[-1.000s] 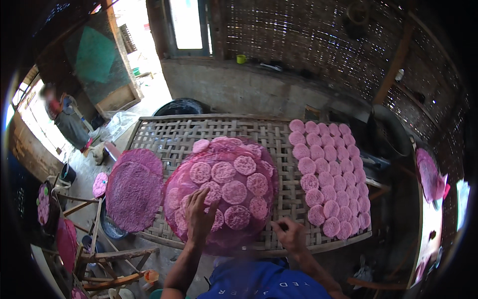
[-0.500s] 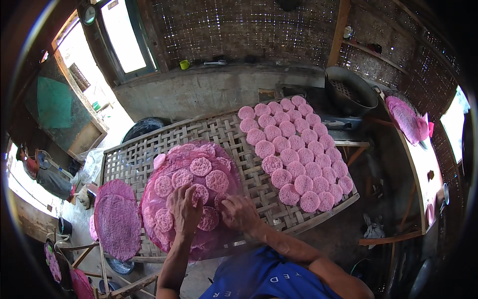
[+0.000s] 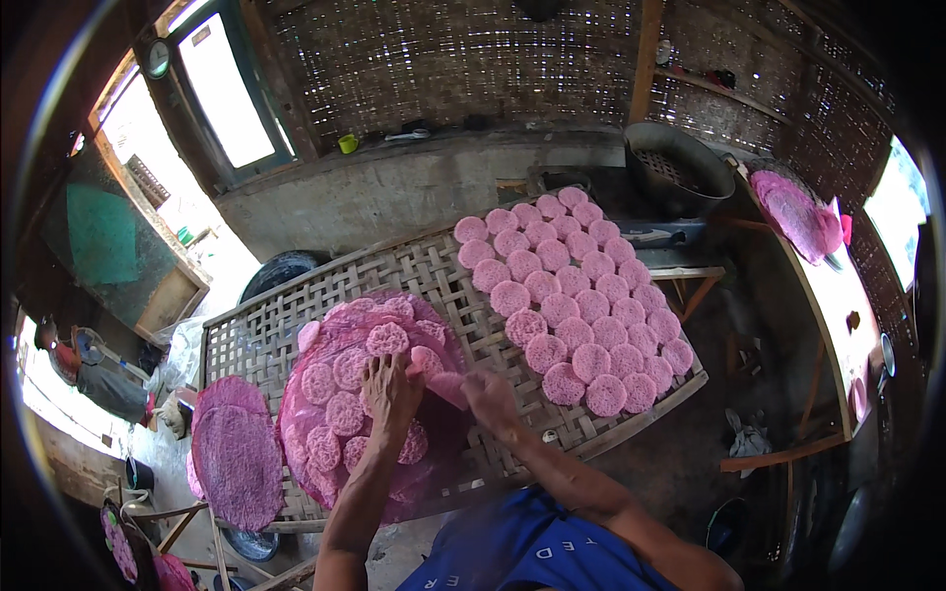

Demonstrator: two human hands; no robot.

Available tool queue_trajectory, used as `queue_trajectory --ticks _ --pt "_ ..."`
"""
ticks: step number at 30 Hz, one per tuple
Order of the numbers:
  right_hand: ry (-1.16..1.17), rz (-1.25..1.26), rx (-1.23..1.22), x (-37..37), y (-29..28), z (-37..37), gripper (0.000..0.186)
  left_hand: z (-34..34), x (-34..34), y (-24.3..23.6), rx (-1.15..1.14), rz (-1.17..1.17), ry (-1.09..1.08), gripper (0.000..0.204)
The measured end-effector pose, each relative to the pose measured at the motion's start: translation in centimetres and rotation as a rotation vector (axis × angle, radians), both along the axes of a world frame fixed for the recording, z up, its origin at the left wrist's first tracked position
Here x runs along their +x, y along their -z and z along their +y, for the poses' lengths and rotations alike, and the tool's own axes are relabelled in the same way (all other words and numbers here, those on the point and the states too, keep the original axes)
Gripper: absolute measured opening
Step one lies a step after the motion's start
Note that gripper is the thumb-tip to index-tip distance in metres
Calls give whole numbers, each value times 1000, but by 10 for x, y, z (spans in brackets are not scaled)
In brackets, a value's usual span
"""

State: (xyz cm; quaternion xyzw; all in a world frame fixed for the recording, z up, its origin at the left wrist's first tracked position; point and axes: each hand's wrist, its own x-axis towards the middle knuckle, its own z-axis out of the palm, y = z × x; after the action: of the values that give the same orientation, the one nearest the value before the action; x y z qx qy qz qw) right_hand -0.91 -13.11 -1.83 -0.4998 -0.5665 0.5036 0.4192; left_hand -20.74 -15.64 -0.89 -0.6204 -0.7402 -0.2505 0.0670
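Pink round lacy discs (image 3: 345,414) lie scattered over a magenta cloth (image 3: 296,473) heaped on the woven rack. My left hand (image 3: 390,392) rests over this heap, its fingers curled down and its thumb against a small pink disc (image 3: 426,361). To its right, my right hand (image 3: 491,402) pinches the edge of another pink disc (image 3: 449,388), which is tilted and lifted off the cloth. Its fingertips are partly hidden and slightly blurred. Farther right, many similar discs (image 3: 576,307) lie in close rows on the rack.
The slatted bamboo rack (image 3: 384,261) spans the space before me. A folded magenta cloth (image 3: 236,453) lies at its left end. Behind stand a low wall (image 3: 394,177) and a large dark pan (image 3: 680,163). A side table (image 3: 803,295) with more pink cloth is at right.
My right hand has moved slightly right and up, lifting a pink disc off the heap. My left hand has shifted right over the discs. The whole view has also turned a little.
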Motion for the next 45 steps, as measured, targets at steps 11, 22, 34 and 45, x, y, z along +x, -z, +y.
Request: queue_trajectory --ticks 11,22,34,45 --pt "226 303 -141 125 11 -21 22 5 41 -18 71 -607 99 35" --pt "322 -698 288 197 15 -60 24 -29 106 -65 -9 -1152 223 28" --pt "2 535 -577 131 -26 -19 35 -31 135 -66 51 -594 657 35" --pt "-295 -126 135 66 -10 197 31 22 -58 -13 -142 111 -234 42"
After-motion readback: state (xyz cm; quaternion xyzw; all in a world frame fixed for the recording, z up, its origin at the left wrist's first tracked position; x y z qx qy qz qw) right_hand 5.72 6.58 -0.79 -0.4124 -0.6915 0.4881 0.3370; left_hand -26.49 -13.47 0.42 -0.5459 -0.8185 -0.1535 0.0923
